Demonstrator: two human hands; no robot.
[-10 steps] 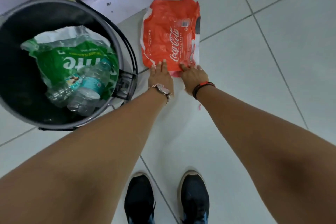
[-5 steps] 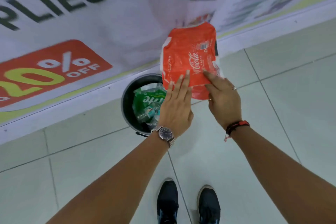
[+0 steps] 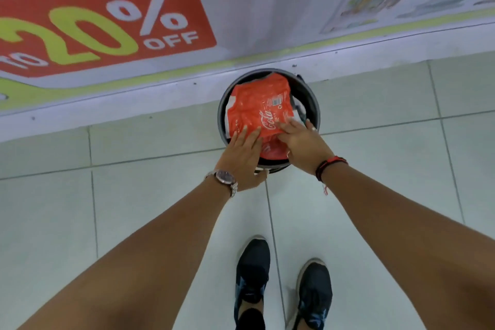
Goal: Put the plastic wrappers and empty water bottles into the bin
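Note:
A red Coca-Cola plastic wrapper [image 3: 258, 106] lies over the mouth of the round grey bin [image 3: 313, 104] standing on the floor by the wall. My left hand [image 3: 242, 157] presses on the wrapper's near left edge, fingers flat on top and thumb below. On the near right part of the wrapper my right hand [image 3: 302, 146] has its fingers spread. Both hands hold it. The green wrapper and bottles inside the bin are hidden under the red one.
A banner [image 3: 107, 21] with a red "20% OFF" patch covers the wall behind the bin. Pale floor tiles [image 3: 388, 120] surround it. My two dark shoes [image 3: 253, 273] stand just in front of the bin.
Both hands lifted the red wrapper off the floor, carried it left and lowered it onto the bin's mouth, covering the green wrapper and bottles.

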